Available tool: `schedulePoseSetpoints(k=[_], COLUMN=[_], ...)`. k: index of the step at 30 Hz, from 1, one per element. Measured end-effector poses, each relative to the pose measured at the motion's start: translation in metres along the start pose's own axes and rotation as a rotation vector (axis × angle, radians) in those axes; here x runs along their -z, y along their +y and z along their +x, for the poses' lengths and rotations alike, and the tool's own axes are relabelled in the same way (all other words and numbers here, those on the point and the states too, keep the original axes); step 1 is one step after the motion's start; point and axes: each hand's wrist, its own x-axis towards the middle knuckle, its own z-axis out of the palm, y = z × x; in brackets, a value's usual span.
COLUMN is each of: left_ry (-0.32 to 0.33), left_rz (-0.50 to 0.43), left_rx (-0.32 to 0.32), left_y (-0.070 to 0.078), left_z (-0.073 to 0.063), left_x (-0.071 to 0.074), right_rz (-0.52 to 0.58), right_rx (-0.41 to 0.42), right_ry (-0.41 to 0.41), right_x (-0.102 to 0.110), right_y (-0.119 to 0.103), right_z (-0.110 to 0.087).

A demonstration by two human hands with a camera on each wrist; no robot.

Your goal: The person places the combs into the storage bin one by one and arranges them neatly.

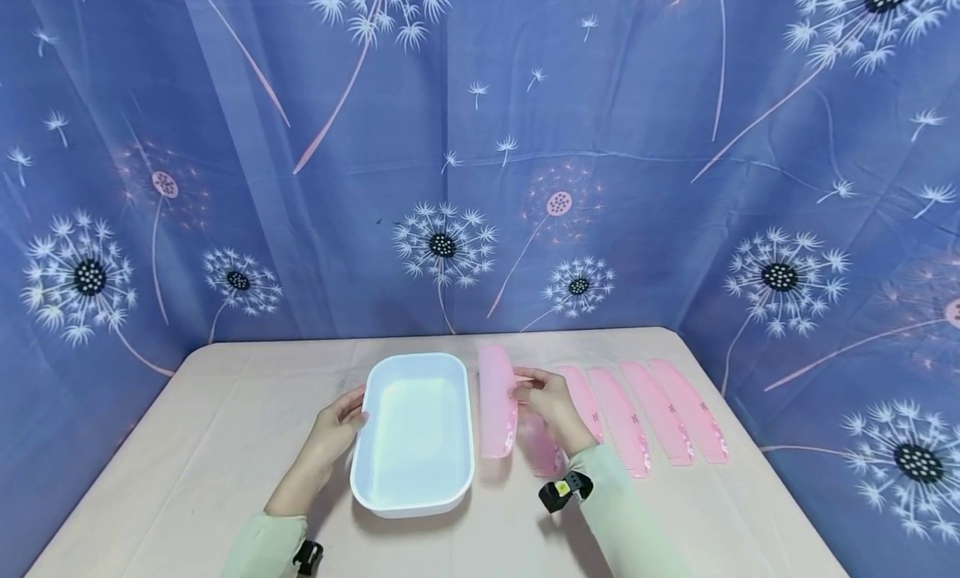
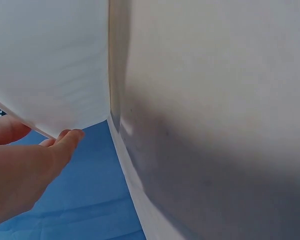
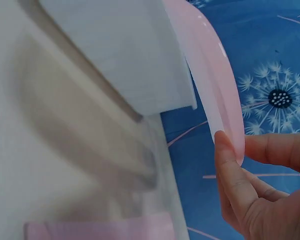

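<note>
A white rectangular plastic basin [image 1: 412, 510] stands on the table, its inside bare. My left hand [image 1: 336, 432] grips the left rim of it, with thumb and fingers pinching the edge in the left wrist view, where the basin's wall [image 2: 50, 60] shows. To the right of the basin, my right hand [image 1: 551, 401] holds a pink comb [image 1: 495, 403] by its right edge. Raised off the table, the comb [image 3: 222, 75] is pinched between thumb and fingers in the right wrist view, close beside the basin wall [image 3: 125, 55]. Another pink comb [image 1: 546, 453] lies partly hidden beneath this hand.
Several more pink combs [image 1: 618, 420] lie in a slanted row on the right of the table. A pale cloth [image 1: 187, 470] covers the tabletop. Blue dandelion-patterned curtains [image 1: 337, 228] close off the back and both sides.
</note>
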Motion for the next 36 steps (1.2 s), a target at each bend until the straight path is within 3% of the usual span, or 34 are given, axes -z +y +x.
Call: schedulePoseSetpoints(k=[11, 19, 36], left_ry=[0.003, 0.009, 0.007], left_rz=[-0.002, -0.003, -0.004], left_rx=[-0.002, 0.005, -0.001], left_y=[0.002, 0.001, -0.001], left_z=[0.0, 0.001, 0.002], left_x=[-0.003, -0.002, 0.0], right_rz=[0.092, 0.132, 0.129], right_rx=[0.055, 0.049, 0.056], right_ry=[-0.032, -0.05, -0.112], right_x=[-0.011, -0.024, -0.059], right_y=[-0.014, -0.019, -0.023], right_z=[-0.007, -0.009, -0.017])
